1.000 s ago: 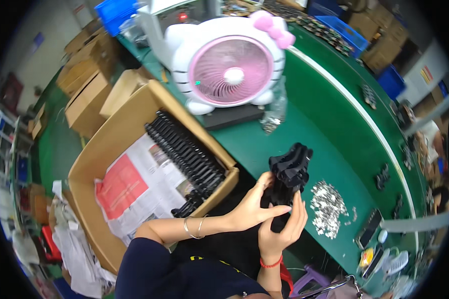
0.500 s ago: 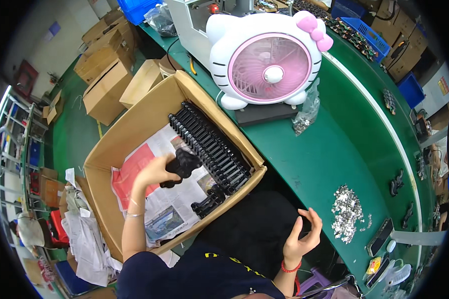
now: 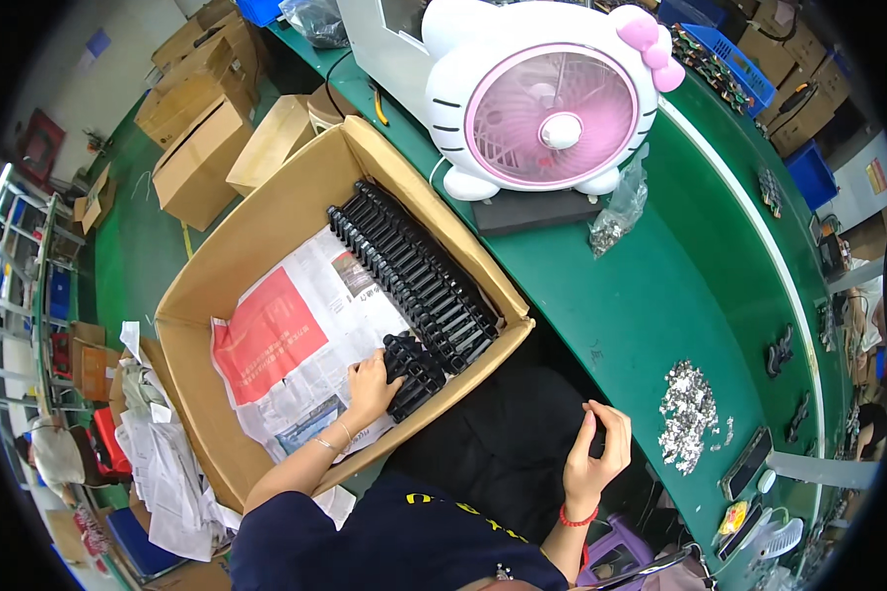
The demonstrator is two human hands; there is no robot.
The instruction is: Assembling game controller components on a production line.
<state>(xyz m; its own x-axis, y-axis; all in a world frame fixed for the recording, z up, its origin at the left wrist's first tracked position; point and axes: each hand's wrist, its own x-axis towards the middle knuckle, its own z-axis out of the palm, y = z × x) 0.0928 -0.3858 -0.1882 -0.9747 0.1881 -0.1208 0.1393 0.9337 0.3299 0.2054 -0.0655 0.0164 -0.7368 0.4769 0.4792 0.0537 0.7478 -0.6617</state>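
Head cam: your L hand (image 3: 370, 389) is down in the cardboard box (image 3: 256, 236), fingers against the L side of a short group of black parts (image 3: 419, 379) on printed paper (image 3: 271, 335); can't tell if they grip or just touch. Long row of black parts (image 3: 419, 271) runs along the box's R wall, just beyond. Your R hand (image 3: 596, 463) is up by the green desk (image 3: 601, 286) edge, fingers loosely curled, part-open, w/ a pile of silvery pcs (image 3: 688, 414) nearby on the desk, pink-and-white fan (image 3: 453, 148) farther back.
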